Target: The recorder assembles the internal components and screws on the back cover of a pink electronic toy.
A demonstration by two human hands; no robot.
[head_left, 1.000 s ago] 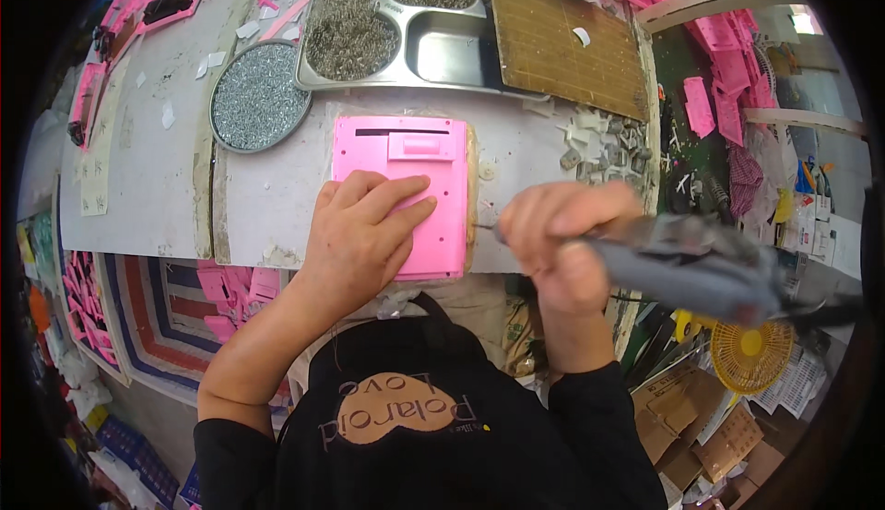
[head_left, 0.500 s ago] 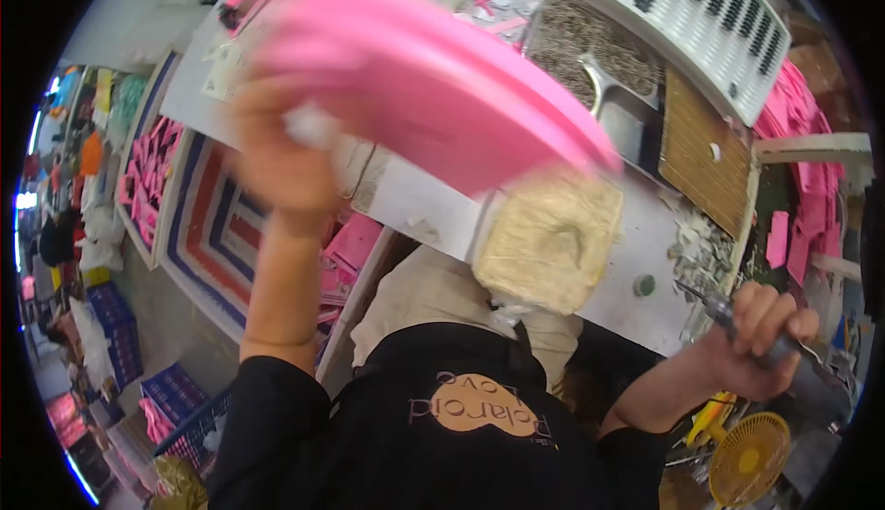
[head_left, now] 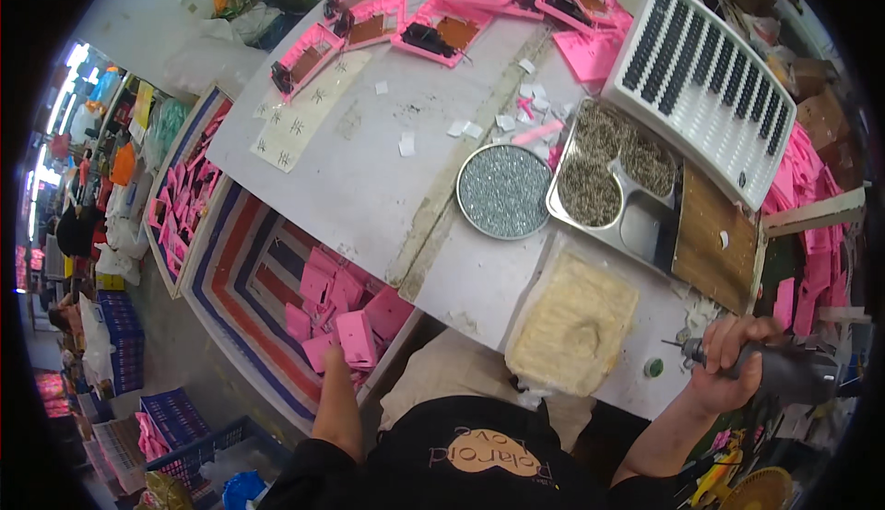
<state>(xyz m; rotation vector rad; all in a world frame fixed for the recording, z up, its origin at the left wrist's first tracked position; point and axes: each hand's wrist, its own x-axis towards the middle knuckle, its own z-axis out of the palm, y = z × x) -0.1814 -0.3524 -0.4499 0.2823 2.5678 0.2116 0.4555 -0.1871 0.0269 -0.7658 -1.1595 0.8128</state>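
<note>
Right grip (head_left: 728, 349) clenches grey power tool (head_left: 784, 372); left grip (head_left: 336, 355) pinches pink card (head_left: 356, 339).

Bright, even daylight; sharp centre, fisheye bending, black rim.

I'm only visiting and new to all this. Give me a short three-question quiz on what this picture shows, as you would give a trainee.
1. True or false: the right hand holds a grey handheld power tool.
2. Which lies nearest the left hand? A) the round tray of silver bits B) the pile of pink cards on the striped surface C) the white rack of dark pieces
3. Fill in: the cream foam pad on the white table has a ____ pressed into its middle.

Key: 1 true; 2 B; 3 dent.
</note>
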